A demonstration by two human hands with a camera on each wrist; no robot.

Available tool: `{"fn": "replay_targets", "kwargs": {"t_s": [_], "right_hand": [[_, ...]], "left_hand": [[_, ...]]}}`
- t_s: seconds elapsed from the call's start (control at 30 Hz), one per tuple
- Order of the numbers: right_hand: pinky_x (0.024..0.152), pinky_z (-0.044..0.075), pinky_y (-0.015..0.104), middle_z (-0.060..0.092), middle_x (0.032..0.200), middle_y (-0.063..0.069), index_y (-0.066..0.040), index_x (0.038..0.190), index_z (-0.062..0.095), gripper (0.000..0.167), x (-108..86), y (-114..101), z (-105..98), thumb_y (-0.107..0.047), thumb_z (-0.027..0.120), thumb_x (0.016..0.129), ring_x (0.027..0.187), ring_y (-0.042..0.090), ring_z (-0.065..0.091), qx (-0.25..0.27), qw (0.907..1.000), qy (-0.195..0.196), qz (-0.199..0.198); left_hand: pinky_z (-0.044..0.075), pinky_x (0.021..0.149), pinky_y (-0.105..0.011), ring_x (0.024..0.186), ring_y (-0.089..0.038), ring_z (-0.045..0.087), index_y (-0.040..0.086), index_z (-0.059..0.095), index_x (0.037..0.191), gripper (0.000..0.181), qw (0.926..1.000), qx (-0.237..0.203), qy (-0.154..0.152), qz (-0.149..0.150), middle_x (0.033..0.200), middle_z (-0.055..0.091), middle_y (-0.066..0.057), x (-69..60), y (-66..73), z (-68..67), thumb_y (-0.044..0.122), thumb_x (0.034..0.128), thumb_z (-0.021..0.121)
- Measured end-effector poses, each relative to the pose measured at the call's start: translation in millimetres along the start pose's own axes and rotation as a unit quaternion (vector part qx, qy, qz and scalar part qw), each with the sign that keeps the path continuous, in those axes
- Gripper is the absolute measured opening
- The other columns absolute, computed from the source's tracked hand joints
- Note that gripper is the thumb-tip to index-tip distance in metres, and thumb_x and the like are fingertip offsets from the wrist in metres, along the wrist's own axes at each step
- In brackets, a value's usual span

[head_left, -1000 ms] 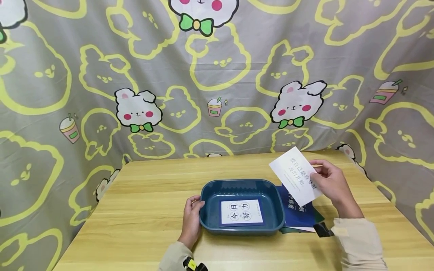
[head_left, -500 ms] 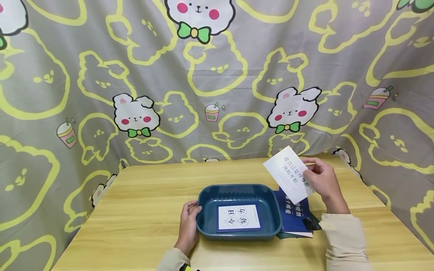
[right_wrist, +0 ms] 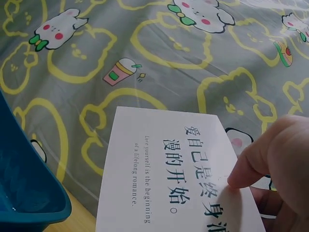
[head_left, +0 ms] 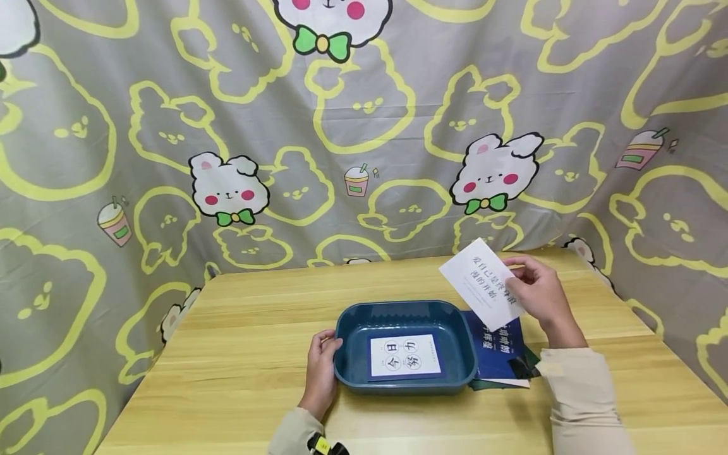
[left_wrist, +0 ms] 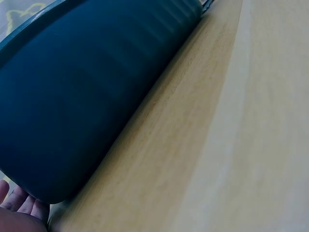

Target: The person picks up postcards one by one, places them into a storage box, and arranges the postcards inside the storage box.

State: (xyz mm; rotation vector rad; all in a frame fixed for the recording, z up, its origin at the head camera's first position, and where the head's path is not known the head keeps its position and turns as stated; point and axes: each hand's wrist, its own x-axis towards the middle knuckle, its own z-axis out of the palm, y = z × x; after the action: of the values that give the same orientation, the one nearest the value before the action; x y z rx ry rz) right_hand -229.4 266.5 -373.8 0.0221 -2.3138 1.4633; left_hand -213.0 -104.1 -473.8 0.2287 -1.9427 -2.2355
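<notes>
A dark teal rectangular tray [head_left: 406, 388] sits on the table. Inside it lies a white card with a blue border [head_left: 405, 356], printed with large characters in circles. My left hand [head_left: 320, 370] holds the tray's left end, thumb at the rim; in the left wrist view its fingers [left_wrist: 24, 200] touch the tray's lower corner. Up and to the right of the tray, my right hand [head_left: 540, 294] pinches a white printed card [head_left: 480, 281] by its right edge. Its thumb [right_wrist: 246, 166] presses on the printed face, and the other fingers are mostly behind the card.
Blue cards [head_left: 500, 357] lie in an overlapping stack against the tray's right side, partly under the raised card, with green and white edges showing beneath. A grey curtain with cartoon animals [head_left: 364, 126] hangs behind the wooden table [head_left: 244, 341].
My right hand has shifted slightly left with the white card, which still hangs above the blue stack. The left hand stays at the tray. The head view has wobbled a little.
</notes>
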Motion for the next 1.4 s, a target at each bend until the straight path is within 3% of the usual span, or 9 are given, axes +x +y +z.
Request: {"fn": "replay_targets", "kwargs": {"t_s": [0.37, 0.67, 1.4], "right_hand": [[0.058, 0.051, 0.032, 0.062, 0.095, 0.023, 0.004, 0.122, 0.058, 0.032, -1.0, 0.0, -3.2, 0.000, 0.052, 0.091, 0.072, 0.015, 0.060, -0.016, 0.9996, -0.016, 0.017], [0.058, 0.049, 0.033, 0.061, 0.103, 0.025, 0.002, 0.129, 0.056, 0.035, -2.0, -2.7, -6.0, -0.005, 0.052, 0.094, 0.082, 0.028, 0.057, -0.048, 0.9974, -0.024, 0.048], [0.059, 0.047, 0.032, 0.060, 0.103, 0.025, 0.002, 0.127, 0.058, 0.034, -3.5, -12.7, 2.2, -0.005, 0.050, 0.095, 0.083, 0.031, 0.056, -0.055, 0.9972, -0.031, 0.040]], "left_hand": [[0.041, 0.089, -0.024, 0.107, -0.021, 0.052, -0.005, 0.047, 0.119, 0.027, 1.0000, 0.005, 0.003, -0.002, 0.121, 0.055, -0.020, -1.4, -0.8, -0.5, 0.006, 0.0947, 0.051], [0.041, 0.088, -0.026, 0.105, -0.022, 0.053, -0.004, 0.047, 0.119, 0.027, 0.9999, 0.011, 0.000, 0.001, 0.119, 0.055, -0.019, -0.3, 0.8, 0.9, 0.006, 0.0947, 0.051], [0.040, 0.089, -0.023, 0.107, -0.023, 0.052, -0.004, 0.047, 0.118, 0.026, 0.9999, 0.013, -0.002, -0.002, 0.119, 0.055, -0.019, 2.1, -1.3, -1.1, 0.007, 0.0947, 0.050]]}}
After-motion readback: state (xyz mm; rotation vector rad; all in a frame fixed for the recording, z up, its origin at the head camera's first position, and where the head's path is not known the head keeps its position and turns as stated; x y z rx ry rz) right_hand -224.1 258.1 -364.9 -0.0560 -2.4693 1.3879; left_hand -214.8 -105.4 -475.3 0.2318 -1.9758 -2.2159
